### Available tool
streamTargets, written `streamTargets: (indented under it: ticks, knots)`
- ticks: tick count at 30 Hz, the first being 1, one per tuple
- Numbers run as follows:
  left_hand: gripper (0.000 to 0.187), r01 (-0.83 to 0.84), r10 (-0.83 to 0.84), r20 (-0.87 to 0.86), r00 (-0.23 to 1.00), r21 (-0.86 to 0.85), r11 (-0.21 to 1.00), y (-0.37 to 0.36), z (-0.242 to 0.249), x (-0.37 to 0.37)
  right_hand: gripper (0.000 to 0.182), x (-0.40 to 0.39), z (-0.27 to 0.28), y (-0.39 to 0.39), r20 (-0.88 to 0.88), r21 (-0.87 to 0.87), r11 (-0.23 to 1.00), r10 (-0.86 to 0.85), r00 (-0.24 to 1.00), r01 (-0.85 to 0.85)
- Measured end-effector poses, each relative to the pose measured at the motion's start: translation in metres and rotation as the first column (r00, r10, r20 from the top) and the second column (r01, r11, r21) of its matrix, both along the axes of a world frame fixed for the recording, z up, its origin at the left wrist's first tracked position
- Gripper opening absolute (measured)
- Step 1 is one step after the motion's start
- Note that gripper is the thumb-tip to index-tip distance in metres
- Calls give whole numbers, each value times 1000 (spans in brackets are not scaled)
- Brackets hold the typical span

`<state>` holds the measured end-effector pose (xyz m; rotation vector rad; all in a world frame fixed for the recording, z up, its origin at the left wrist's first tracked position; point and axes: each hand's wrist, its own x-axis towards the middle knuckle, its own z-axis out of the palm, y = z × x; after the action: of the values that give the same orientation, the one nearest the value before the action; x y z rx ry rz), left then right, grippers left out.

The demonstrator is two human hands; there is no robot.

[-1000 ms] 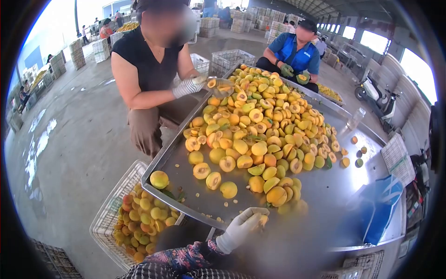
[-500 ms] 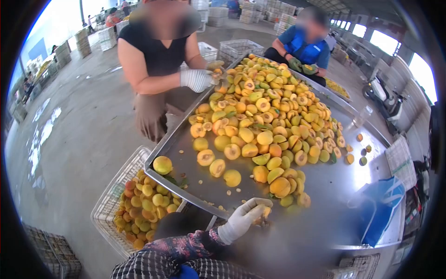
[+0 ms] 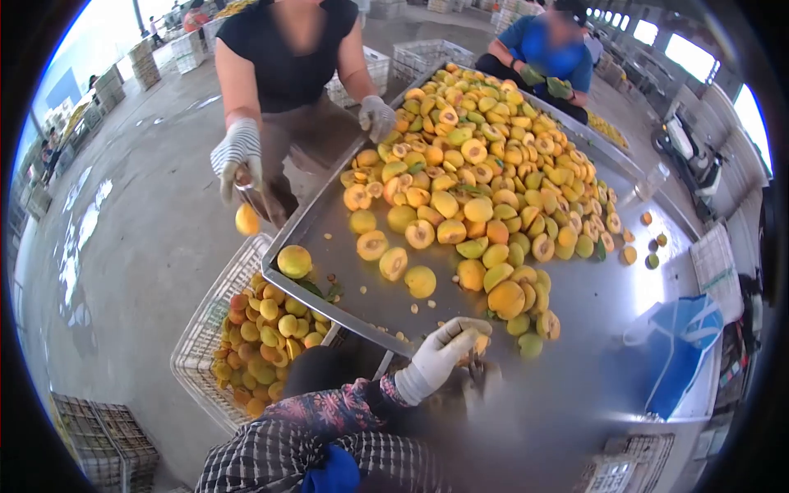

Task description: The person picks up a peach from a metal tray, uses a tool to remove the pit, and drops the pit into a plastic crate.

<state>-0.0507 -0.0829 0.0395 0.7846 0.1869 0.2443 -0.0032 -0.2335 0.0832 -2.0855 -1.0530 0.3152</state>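
My left hand (image 3: 444, 357), in a pale glove, pinches an apricot (image 3: 482, 342) over the near edge of the metal table. A thin dark tool (image 3: 476, 370) shows just below the fruit. Beside it, my right hand (image 3: 495, 393) is mostly lost in a blurred patch, so its fingers and grip cannot be made out. Ahead of my hands lies a big heap of apricots (image 3: 485, 185), many split into halves. One whole apricot (image 3: 294, 261) rests in the table's left corner.
A white crate (image 3: 193, 337) of apricots stands on the floor left of the table (image 3: 353, 308). A co-worker's gloved hand (image 3: 238, 156) is above it, with an apricot (image 3: 247, 219) just below. Another person (image 3: 546, 57) sits beyond. A blue bag (image 3: 682, 353) lies at right.
The near co-worker's hands have parted, one moving over toward the crate with an apricot beneath it. My left hand still pinches its apricot; my view has shifted slightly.
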Motion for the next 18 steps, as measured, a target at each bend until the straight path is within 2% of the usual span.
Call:
streamTargets:
  ticks: [1, 5, 7, 8, 9, 10, 11, 12, 16, 18]
  knots:
    - [32, -1, -1, -23, 1000, -64, 998, -1, 1, 0, 35, -1, -4, -2, 24, -8, 1000, 0, 1000, 1]
    - [33, -89, 89, -20, 996, -24, 996, -8, 0, 0, 35, -9, -5, -1, 109, -134, 990, -38, 993, 52]
    - [35, -122, 123, 15, 992, -55, 991, -8, -1, -1, 34, -12, -7, 2, 54, -103, 994, -22, 998, 28]
    - [36, -111, 111, -13, 994, -56, 992, -9, 0, -3, 34, -13, -12, 3, 32, -81, 997, -14, 999, 17]
    - [38, -108, 107, -33, 994, -54, 993, -7, 3, -4, 32, -12, -21, 1, 119, -78, 997, 10, 993, -1]
    - [39, -112, 109, -47, 993, -51, 992, -3, 7, -4, 32, -13, -23, 0, 125, -101, 995, 26, 992, -13]
    - [43, -83, 81, -145, 986, -6, 997, 0, 16, -4, 32, -14, -23, -1, 131, -123, 992, 42, 990, -26]
    - [44, -65, 67, -149, 987, 17, 998, 2, 17, -5, 33, -16, -23, -1, 135, -148, 988, 57, 989, -37]
    - [48, -32, 58, -177, 983, 146, 989, 5, 18, -3, 36, -23, -28, -1, 243, 71, 996, 34, 969, -53]
    - [53, 22, 6, -144, 990, 190, 982, 9, 16, -3, 40, -20, -60, -7, 107, 137, 990, 29, 994, -44]
